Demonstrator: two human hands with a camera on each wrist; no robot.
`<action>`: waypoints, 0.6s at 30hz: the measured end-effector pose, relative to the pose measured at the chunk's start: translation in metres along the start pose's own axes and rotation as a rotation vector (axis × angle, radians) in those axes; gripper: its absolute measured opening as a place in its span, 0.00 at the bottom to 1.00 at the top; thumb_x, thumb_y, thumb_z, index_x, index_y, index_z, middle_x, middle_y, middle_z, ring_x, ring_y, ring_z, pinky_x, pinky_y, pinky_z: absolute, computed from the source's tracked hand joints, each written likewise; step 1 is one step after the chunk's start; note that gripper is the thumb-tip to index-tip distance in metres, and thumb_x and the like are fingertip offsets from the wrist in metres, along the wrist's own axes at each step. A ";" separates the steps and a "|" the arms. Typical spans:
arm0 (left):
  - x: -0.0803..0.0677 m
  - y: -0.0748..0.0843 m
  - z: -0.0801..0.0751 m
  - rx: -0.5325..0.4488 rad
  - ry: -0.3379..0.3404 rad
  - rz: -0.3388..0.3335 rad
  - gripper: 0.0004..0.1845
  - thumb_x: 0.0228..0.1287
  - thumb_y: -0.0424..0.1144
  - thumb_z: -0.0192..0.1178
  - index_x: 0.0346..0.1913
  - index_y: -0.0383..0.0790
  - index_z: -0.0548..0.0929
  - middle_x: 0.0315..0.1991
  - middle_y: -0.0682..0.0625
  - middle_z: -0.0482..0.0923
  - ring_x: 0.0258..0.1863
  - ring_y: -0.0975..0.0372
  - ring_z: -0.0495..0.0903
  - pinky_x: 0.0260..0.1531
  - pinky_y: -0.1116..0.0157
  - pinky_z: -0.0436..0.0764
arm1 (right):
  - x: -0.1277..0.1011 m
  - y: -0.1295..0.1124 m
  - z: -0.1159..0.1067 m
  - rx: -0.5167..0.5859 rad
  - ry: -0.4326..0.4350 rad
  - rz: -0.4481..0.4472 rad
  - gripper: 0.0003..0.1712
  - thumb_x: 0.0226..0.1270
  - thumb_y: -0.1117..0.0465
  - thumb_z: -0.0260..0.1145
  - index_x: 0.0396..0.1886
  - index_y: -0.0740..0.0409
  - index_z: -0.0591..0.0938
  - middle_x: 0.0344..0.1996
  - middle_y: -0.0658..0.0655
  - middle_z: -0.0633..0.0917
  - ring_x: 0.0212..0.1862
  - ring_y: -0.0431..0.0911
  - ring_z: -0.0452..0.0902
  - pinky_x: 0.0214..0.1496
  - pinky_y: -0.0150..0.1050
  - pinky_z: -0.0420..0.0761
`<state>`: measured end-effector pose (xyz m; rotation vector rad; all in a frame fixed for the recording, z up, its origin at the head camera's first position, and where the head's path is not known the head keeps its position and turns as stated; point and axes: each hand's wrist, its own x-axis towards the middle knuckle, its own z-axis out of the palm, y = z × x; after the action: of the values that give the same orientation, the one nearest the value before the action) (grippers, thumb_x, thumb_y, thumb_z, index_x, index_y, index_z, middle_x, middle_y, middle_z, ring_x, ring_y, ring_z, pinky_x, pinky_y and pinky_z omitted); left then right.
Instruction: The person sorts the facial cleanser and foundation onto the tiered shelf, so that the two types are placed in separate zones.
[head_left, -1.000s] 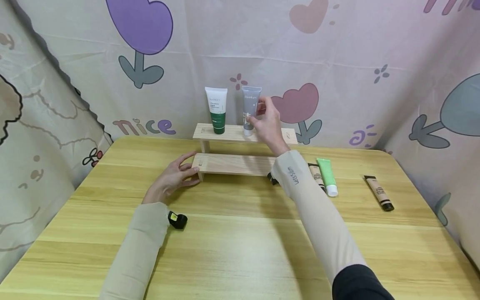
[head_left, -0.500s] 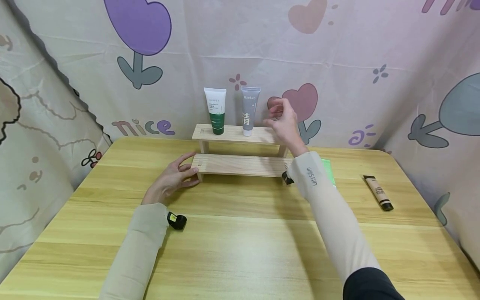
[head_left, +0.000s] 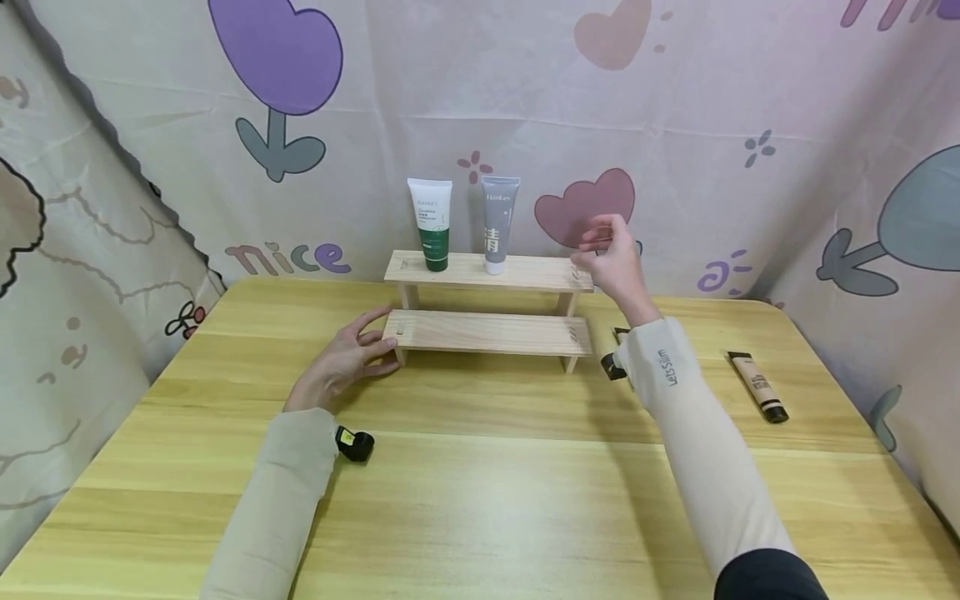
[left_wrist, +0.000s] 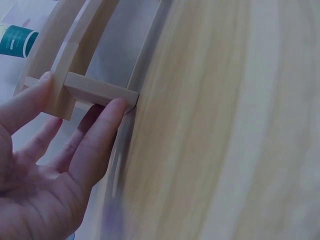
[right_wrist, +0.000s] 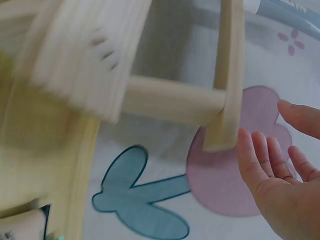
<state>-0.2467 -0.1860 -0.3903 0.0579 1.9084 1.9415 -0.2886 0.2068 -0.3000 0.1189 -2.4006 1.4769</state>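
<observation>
Reading "nice" on backdrop [head_left: 288, 256], "Hankey" tube [head_left: 498, 225]

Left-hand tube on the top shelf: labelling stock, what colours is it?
White above, dark green below; head view.

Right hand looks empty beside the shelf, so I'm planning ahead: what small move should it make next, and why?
Probably lower the right hand to a tube lying on the table: the hand holds nothing, and only two tubes stand on the wooden shelf.
</observation>
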 end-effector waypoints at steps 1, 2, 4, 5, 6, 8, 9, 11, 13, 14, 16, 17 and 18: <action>0.000 0.000 0.000 -0.001 0.001 0.001 0.38 0.79 0.28 0.50 0.83 0.48 0.46 0.72 0.29 0.58 0.63 0.44 0.70 0.61 0.53 0.79 | -0.002 0.003 -0.002 -0.009 0.000 0.008 0.31 0.65 0.75 0.67 0.66 0.70 0.68 0.51 0.67 0.78 0.52 0.54 0.78 0.52 0.36 0.80; -0.001 -0.001 0.000 -0.002 0.002 0.003 0.38 0.79 0.28 0.50 0.83 0.48 0.46 0.72 0.29 0.59 0.63 0.44 0.70 0.61 0.53 0.79 | -0.003 0.006 -0.005 -0.011 0.003 0.014 0.30 0.65 0.75 0.67 0.66 0.70 0.68 0.51 0.66 0.78 0.52 0.53 0.78 0.52 0.35 0.80; -0.001 -0.001 0.000 -0.004 0.001 0.008 0.38 0.79 0.28 0.50 0.83 0.48 0.46 0.72 0.29 0.58 0.64 0.44 0.70 0.61 0.54 0.79 | -0.005 0.011 -0.011 -0.013 0.013 0.032 0.30 0.65 0.75 0.67 0.65 0.70 0.68 0.51 0.67 0.78 0.50 0.50 0.78 0.52 0.36 0.79; -0.001 -0.001 0.000 -0.004 0.000 0.008 0.38 0.79 0.28 0.50 0.83 0.48 0.46 0.72 0.29 0.58 0.64 0.44 0.70 0.61 0.54 0.79 | -0.006 0.014 -0.014 -0.014 0.016 0.039 0.31 0.65 0.75 0.67 0.66 0.70 0.68 0.52 0.67 0.78 0.50 0.49 0.77 0.53 0.36 0.79; -0.001 0.000 0.000 -0.003 -0.001 0.008 0.38 0.79 0.28 0.50 0.83 0.48 0.46 0.72 0.29 0.58 0.64 0.44 0.70 0.60 0.54 0.79 | -0.007 0.016 -0.018 -0.016 0.018 0.048 0.31 0.65 0.75 0.67 0.66 0.71 0.68 0.52 0.67 0.77 0.49 0.47 0.77 0.54 0.37 0.79; -0.001 0.000 0.000 -0.002 -0.003 0.007 0.38 0.79 0.28 0.50 0.83 0.48 0.45 0.73 0.29 0.58 0.64 0.44 0.70 0.60 0.55 0.79 | -0.009 0.021 -0.025 -0.028 0.023 0.069 0.32 0.65 0.75 0.67 0.67 0.71 0.67 0.53 0.67 0.77 0.47 0.44 0.77 0.56 0.38 0.79; -0.001 0.000 -0.001 -0.001 -0.004 0.007 0.38 0.79 0.28 0.50 0.83 0.48 0.45 0.72 0.29 0.58 0.63 0.44 0.70 0.60 0.55 0.80 | -0.010 0.023 -0.029 -0.029 0.023 0.082 0.33 0.65 0.75 0.68 0.68 0.71 0.67 0.53 0.67 0.77 0.46 0.42 0.76 0.56 0.38 0.79; -0.001 0.000 -0.001 0.002 -0.006 0.007 0.38 0.79 0.28 0.49 0.83 0.48 0.45 0.72 0.29 0.58 0.63 0.45 0.70 0.60 0.56 0.80 | -0.011 0.029 -0.037 -0.034 0.023 0.108 0.34 0.65 0.75 0.68 0.68 0.72 0.66 0.54 0.68 0.77 0.45 0.40 0.76 0.57 0.38 0.79; -0.001 0.000 -0.001 0.002 -0.009 0.011 0.38 0.79 0.28 0.49 0.83 0.48 0.45 0.72 0.28 0.58 0.62 0.45 0.71 0.60 0.56 0.80 | -0.013 0.034 -0.045 -0.046 0.014 0.138 0.34 0.65 0.75 0.67 0.69 0.72 0.66 0.55 0.68 0.76 0.45 0.38 0.74 0.55 0.35 0.80; -0.001 0.000 -0.001 0.001 -0.009 0.012 0.38 0.79 0.28 0.49 0.83 0.48 0.45 0.72 0.29 0.58 0.62 0.45 0.71 0.60 0.56 0.80 | -0.014 0.037 -0.049 -0.051 0.006 0.151 0.34 0.65 0.74 0.67 0.69 0.73 0.66 0.55 0.69 0.76 0.44 0.38 0.74 0.53 0.32 0.80; -0.001 0.000 -0.001 0.000 -0.009 0.012 0.38 0.79 0.28 0.49 0.83 0.47 0.45 0.72 0.29 0.58 0.63 0.44 0.70 0.60 0.55 0.79 | -0.015 0.043 -0.057 -0.053 -0.020 0.174 0.34 0.64 0.75 0.66 0.68 0.75 0.65 0.57 0.71 0.75 0.44 0.39 0.73 0.49 0.28 0.80; -0.001 0.000 -0.001 -0.001 -0.009 0.012 0.38 0.79 0.28 0.49 0.83 0.47 0.44 0.72 0.28 0.58 0.63 0.44 0.70 0.60 0.55 0.79 | -0.016 0.046 -0.060 -0.050 -0.033 0.188 0.34 0.64 0.76 0.65 0.68 0.76 0.65 0.56 0.71 0.75 0.44 0.39 0.73 0.47 0.26 0.81; -0.001 0.000 0.000 -0.002 -0.009 0.011 0.38 0.79 0.28 0.49 0.83 0.48 0.45 0.72 0.28 0.57 0.64 0.43 0.69 0.61 0.54 0.79 | -0.017 0.049 -0.063 -0.049 -0.051 0.203 0.34 0.64 0.76 0.64 0.68 0.77 0.64 0.57 0.72 0.74 0.43 0.39 0.73 0.45 0.25 0.81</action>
<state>-0.2463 -0.1865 -0.3903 0.0763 1.9039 1.9476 -0.2697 0.2839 -0.3211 -0.1028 -2.5521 1.5150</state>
